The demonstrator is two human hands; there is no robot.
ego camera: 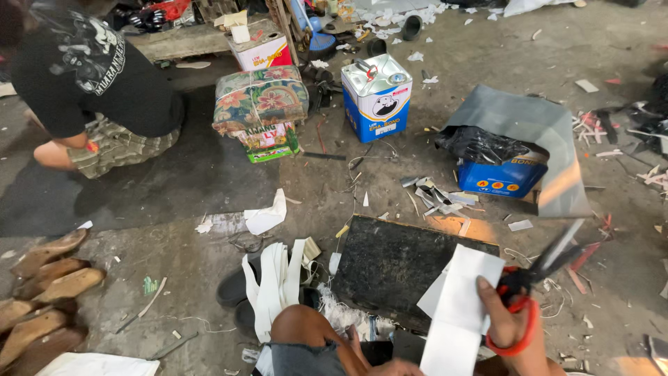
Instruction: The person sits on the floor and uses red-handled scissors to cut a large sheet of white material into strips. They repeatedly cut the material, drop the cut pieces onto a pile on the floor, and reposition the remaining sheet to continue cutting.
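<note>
A square blue-and-white metal can [376, 97] with a round cap and ring handle stands near the far edge of the concrete floor [174, 188], beside a floral-wrapped bundle [259, 97] set on a green printed box. Behind the bundle sits a red-and-white carton [263, 50]. To the right, a blue box [502, 177] with round coloured dots on its side holds a black plastic bag under a grey sheet [536, 129].

At the near edge of the floor, the right hand [504, 317] is closed through the red loops of a pair of scissors [539, 278], whose dark blades point up and to the right, their opening blurred. The scissors meet the right side of a white sheet [459, 313], a long plain strip lying over the near right corner of a dark board [396, 264]. The left hand [393, 365] is only partly visible at the bottom edge, at the sheet's lower end; its grip cannot be made out.

White strips [275, 285] drape over black sandals left of the board. Wooden shoe lasts [42, 292] crowd the left edge. A second person in a black shirt [83, 69] crouches at the far left corner. Paper scraps litter the floor around the board.
</note>
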